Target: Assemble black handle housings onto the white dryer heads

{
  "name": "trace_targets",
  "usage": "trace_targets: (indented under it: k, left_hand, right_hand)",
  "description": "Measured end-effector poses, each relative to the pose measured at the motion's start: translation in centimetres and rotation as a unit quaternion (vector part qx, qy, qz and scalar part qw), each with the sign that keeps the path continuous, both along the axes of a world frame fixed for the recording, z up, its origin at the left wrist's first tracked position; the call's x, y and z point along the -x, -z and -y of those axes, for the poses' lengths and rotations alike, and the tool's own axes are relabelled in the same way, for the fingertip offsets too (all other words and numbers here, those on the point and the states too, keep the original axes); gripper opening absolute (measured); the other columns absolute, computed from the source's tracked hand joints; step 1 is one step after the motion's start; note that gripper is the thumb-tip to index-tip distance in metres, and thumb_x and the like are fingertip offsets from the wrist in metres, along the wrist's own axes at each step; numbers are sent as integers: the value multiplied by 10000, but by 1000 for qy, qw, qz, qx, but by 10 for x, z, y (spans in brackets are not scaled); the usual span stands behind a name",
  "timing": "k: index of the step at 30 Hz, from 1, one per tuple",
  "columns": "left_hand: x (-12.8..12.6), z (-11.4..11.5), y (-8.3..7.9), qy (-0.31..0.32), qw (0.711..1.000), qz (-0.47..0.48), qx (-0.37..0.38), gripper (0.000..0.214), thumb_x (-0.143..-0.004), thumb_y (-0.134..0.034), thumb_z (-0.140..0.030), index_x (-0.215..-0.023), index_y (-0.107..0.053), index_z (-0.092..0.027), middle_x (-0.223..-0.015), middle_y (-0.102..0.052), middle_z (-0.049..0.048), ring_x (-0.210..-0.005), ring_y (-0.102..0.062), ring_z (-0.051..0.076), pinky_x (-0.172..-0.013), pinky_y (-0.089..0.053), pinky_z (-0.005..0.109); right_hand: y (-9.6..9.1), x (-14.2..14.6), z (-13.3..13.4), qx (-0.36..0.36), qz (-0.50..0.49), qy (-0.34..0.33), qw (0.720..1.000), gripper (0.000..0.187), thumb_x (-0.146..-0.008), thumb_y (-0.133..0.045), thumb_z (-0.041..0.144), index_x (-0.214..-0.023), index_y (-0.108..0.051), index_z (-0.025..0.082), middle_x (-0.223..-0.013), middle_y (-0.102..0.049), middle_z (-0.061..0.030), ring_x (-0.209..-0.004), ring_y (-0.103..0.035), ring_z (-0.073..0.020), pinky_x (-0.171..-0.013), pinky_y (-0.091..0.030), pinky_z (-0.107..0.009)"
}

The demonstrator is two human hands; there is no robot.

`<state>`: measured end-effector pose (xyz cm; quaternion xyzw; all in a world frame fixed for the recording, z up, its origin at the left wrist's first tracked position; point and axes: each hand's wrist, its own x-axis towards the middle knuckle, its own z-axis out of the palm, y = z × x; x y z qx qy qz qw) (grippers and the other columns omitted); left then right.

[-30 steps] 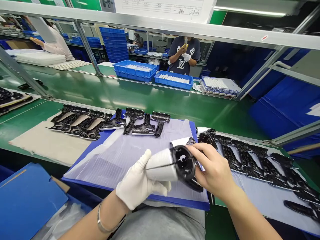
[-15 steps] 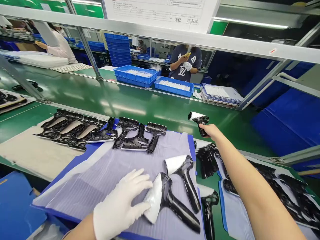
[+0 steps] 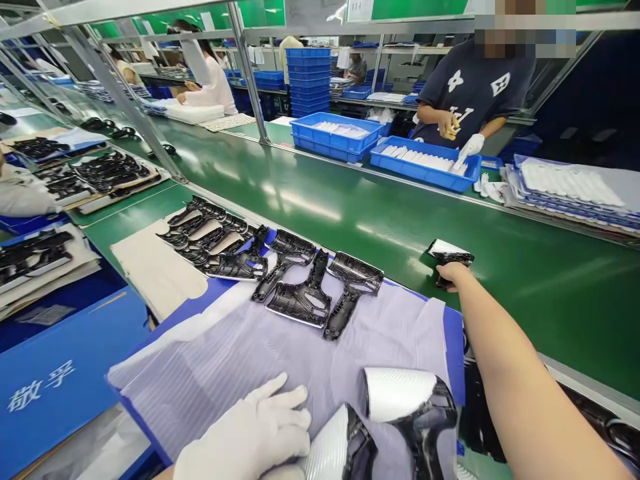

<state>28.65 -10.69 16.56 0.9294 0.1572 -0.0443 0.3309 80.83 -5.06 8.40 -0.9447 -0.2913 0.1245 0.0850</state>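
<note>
Two hands, bare right hand (image 3: 463,275) clamped on glossy black-and-white housing (image 3: 449,255), white-gloved left hand (image 3: 245,433) lying open on ribbed lilac sheet (image 3: 280,353)

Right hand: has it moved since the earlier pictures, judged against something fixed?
Yes: the right hand has shifted left against the blue-edged sheet, now almost above its far corner, still holding the white-fronted black housing.
</note>
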Motion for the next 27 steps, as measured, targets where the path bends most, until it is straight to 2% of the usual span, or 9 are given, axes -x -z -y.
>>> trace_targets:
  k: [3, 6, 8, 10, 14, 17, 20, 23, 27]
  left_hand:
    - [-2, 1, -6, -14, 1000, 0, 2, 165, -840, -650, -230, -978, -700, -305, -1046, -771, 0, -1151, -635, 243, -1204, -289, 441]
    - [-4, 0, -16, -13, 1000, -10, 22, 145, -859, -630, -237, -973, -707, -281, -1061, -769, 20, -1143, -648, 258, -1199, -291, 470]
    - [-4, -3, -21, 0, 999, -22, 36, 144, -882, -604, -253, -979, -710, -266, -1075, -767, 36, -1169, -644, 277, -1192, -293, 506]
    - [-4, -7, -24, 15, 998, -39, 39, 173, -905, -573, -269, -1012, -709, -253, -1116, -760, 54, -1225, -620, 303, -1185, -291, 545]
    - [-1, -13, -24, 64, 995, -69, 26, 274, -934, -531, -325, -1135, -689, -227, -1197, -741, 84, -1343, -536, 339, -1189, -282, 566]
    - [-1, -19, -27, 65, 997, -42, -15, 324, -917, -546, -409, -1142, -705, -239, -1185, -753, 66, -1231, -633, 301, -1098, -443, 444]
    - [-11, -32, -36, 2, 998, 4, -68, 384, -910, -517, -464, -1128, -721, -221, -1187, -755, 65, -1107, -689, 260, -1002, -509, 366]
    - [-34, -56, -49, -72, 990, 38, -119, 441, -908, -493, -476, -1160, -703, -182, -1205, -741, 82, -1139, -658, 268, -1022, -484, 373]
    - [-73, -90, -63, -120, 978, 20, -169, 362, -910, -542, -437, -1058, -728, -164, -1077, -772, 86, -1033, -696, 260, -934, -520, 359]
  right_hand:
    - [-16, 5, -6, 63, -33, 15, 997, 246, -986, -622, 328, -1149, -635, 144, -1090, -676, -69, -884, -684, -188, -763, -599, -364]
    - [-56, 16, -7, 70, -26, -12, 997, 298, -986, -609, 392, -1125, -648, 132, -1078, -687, -83, -903, -687, -204, -799, -586, -387]
    - [-87, 30, 4, 46, -11, -52, 998, 353, -978, -606, 411, -1154, -647, 108, -1109, -693, -123, -973, -683, -241, -860, -559, -414]
    - [-115, 52, 29, 9, 6, -99, 995, 436, -976, -581, 429, -1241, -619, 86, -1177, -688, -173, -1072, -659, -291, -928, -516, -418]
    - [-148, 114, 109, -34, -8, -178, 983, 443, -928, -592, 431, -1280, -618, 163, -1155, -730, -108, -1038, -682, -298, -906, -519, -391]
    - [-152, 161, 172, -46, -38, -224, 973, 377, -903, -603, 424, -1194, -663, 192, -1063, -760, -73, -961, -713, -271, -870, -545, -369]
    - [-144, 199, 219, -57, -67, -257, 963, 319, -911, -584, 416, -1140, -677, 214, -973, -774, -51, -876, -730, -252, -795, -569, -358]
    - [-133, 229, 247, -67, -84, -270, 957, 295, -928, -568, 403, -1119, -682, 210, -926, -778, -53, -819, -732, -239, -714, -571, -334]
    - [-120, 254, 260, -78, -83, -265, 957, 266, -944, -546, 379, -1083, -685, 199, -914, -779, -56, -805, -729, -236, -699, -561, -323]
